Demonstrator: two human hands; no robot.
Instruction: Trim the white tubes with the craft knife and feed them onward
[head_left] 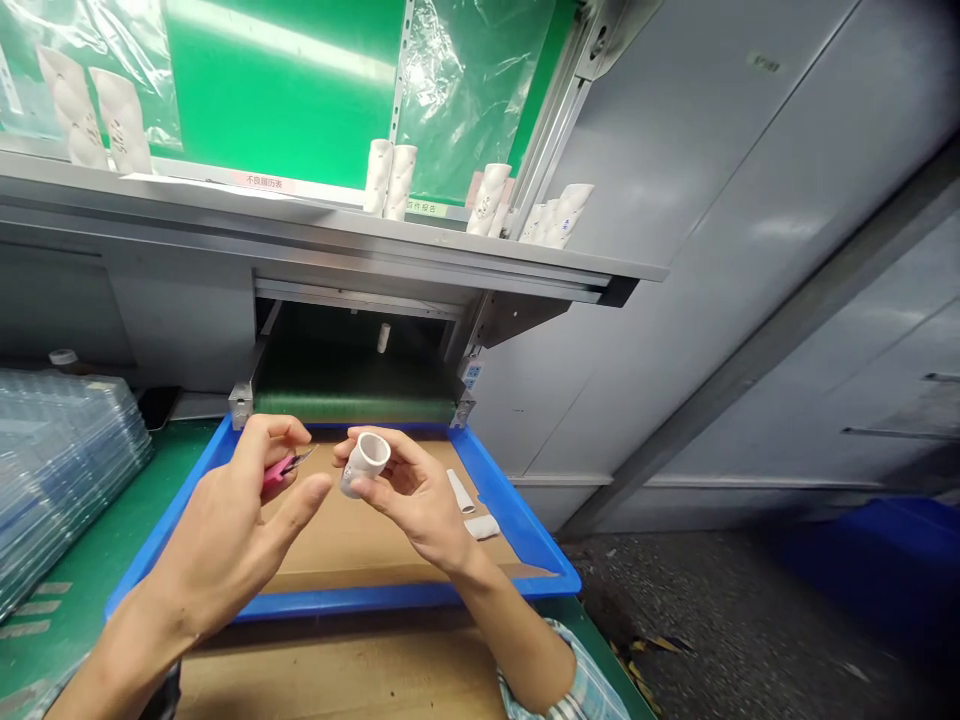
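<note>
Hand, left (225,525): pink-handled tool (278,471) was gripped in curled fingers, thumb spread off it; pointed metal tip was left bare, apart from the tube.
Hand, right (420,500): white tube (365,464) was pinched between thumb and fingers, held above the blue tray (517,512), open end tipped up.
Tip and rim: steady, light pinch seemed called for; tip was best kept clear of fingertips, rim best turned to the light.
Tube wall: smooth, hollow, round-rimmed.
Tray: plastic-looking, lined with flat brown cardboard (322,550); two white pieces (461,492) were laid at the right.
Belt (330,375): dark green; one small white piece (383,338) was carried on it.
Shelf (337,228): metal; twisted white tubes (490,198), some handwritten on, were stood there.
Stack (60,480): clear, ridged plastic, placed left.
</note>
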